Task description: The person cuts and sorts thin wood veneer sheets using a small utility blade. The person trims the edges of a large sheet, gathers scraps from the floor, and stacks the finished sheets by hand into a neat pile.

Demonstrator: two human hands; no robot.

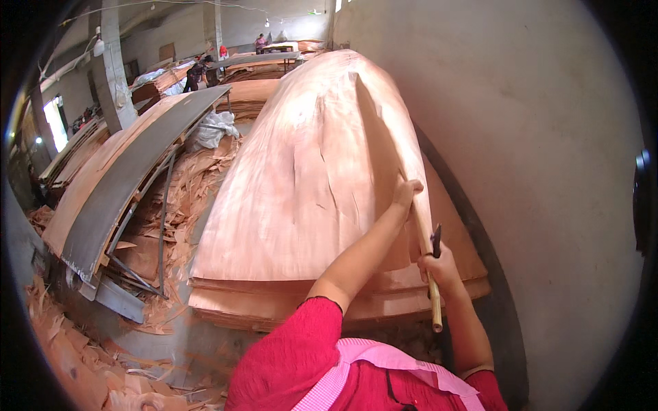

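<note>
A tall stack of thin, pinkish wood veneer sheets (267, 219) lies in front of me. The top sheet's right side is lifted and curled into a long fold (391, 137). My left hand (408, 192) is closed round this curled edge, its arm reaching across the stack. Nearer to me, my right hand (442, 266) is closed at the stack's right side, round a black, narrow object (436, 240) that sticks up from the fist. A pale, rod-like length (435, 312) runs down past that fist; whether it is a stick or rolled veneer I cannot tell.
A bare wall (521, 137) rises close on the right. To the left stands a long dark-topped table (130, 192) on metal legs, with torn veneer scraps (188, 205) heaped beneath and beside it. A white plastic bundle (214, 130) lies behind. Other people (197, 74) work among far stacks.
</note>
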